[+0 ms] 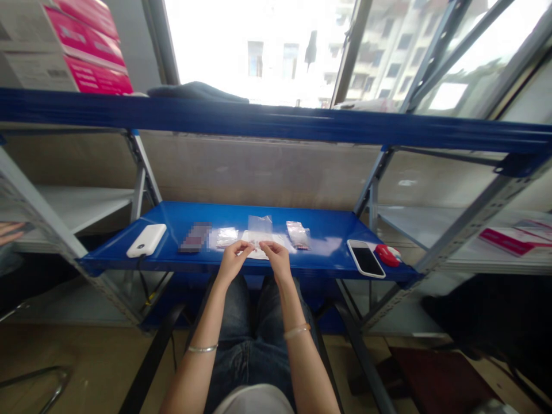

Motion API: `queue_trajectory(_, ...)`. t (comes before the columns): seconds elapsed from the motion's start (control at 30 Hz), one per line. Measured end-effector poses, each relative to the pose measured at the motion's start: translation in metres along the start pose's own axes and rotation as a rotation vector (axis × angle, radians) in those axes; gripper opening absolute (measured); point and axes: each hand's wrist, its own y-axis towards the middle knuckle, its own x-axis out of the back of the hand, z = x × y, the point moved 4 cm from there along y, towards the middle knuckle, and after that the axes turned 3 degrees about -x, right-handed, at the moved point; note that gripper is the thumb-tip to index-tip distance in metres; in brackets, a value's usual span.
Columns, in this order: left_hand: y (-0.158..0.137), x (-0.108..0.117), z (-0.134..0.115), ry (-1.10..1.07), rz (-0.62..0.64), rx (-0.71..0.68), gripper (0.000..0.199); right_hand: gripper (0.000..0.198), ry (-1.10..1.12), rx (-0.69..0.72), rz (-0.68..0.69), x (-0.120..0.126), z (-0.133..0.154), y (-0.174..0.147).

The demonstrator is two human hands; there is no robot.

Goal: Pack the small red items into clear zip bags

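My left hand (236, 256) and my right hand (276, 255) meet at the front of the blue shelf, fingertips pinched close together. Whatever lies between the fingers is too small to make out. Beneath them is a white sheet (259, 255) with tiny reddish bits on it. Just behind the fingers lies a clear plastic bag (260, 225). To the left is a small pile of clear packets (226, 236). On the right, another clear bag (297, 234) has small reddish-brown pieces at its lower end.
A white power bank (146, 240) with a cable lies at the left, beside a blurred dark object (195, 238). A white-framed phone (365, 258) and a red-and-white item (388, 255) lie right. A blue beam (276, 122) crosses above. Another person's hand (9, 232) shows far left.
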Motion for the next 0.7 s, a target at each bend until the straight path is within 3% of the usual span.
queue_trajectory(0.3,0.0,0.001,-0.005,-0.042,0.018,-0.03,0.022,0.026,-0.002,-0.067,0.055,-0.004,0.007,-0.006)
queue_trajectory(0.7,-0.003,-0.006,-0.013,-0.038,-0.003,-0.053,0.021,0.03,0.029,-0.019,0.065,-0.003,0.0,-0.002)
